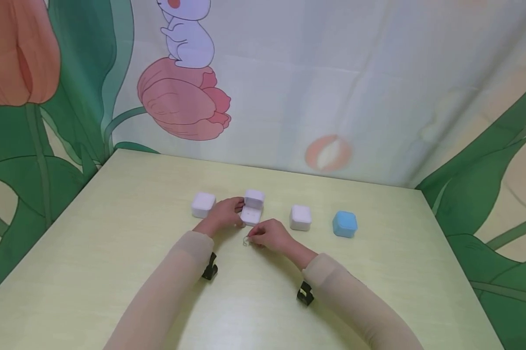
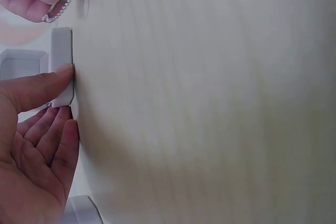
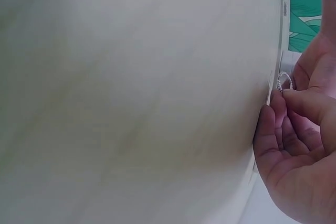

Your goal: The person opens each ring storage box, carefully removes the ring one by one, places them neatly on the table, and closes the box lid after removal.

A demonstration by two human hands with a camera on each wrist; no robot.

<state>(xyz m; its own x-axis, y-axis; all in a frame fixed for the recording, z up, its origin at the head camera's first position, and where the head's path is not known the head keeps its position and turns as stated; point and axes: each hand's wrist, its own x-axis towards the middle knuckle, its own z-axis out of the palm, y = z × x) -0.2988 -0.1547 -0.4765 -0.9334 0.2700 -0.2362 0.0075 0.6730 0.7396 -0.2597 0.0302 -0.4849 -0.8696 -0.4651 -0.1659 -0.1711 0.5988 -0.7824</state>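
An opened white ring box (image 1: 250, 215) stands on the table, its lid raised at the back. My left hand (image 1: 228, 212) holds it from the left side. In the left wrist view the thumb (image 2: 50, 85) lies across the front of the box base (image 2: 62, 48), with the fingers curled at its side. Just in front of the box, my right hand (image 1: 271, 236) pinches a thin silver ring (image 3: 285, 80) between thumb and fingertips. Small clear beads or stones line the ring's band, seen close in the left wrist view. The right fingertips are low over the tabletop.
On the pale wooden table (image 1: 114, 272), a closed white box (image 1: 203, 204) sits left of the left hand. Another closed white box (image 1: 300, 217) and a blue box (image 1: 345, 224) stand to the right. A printed curtain (image 1: 267, 97) hangs behind the table's far edge.
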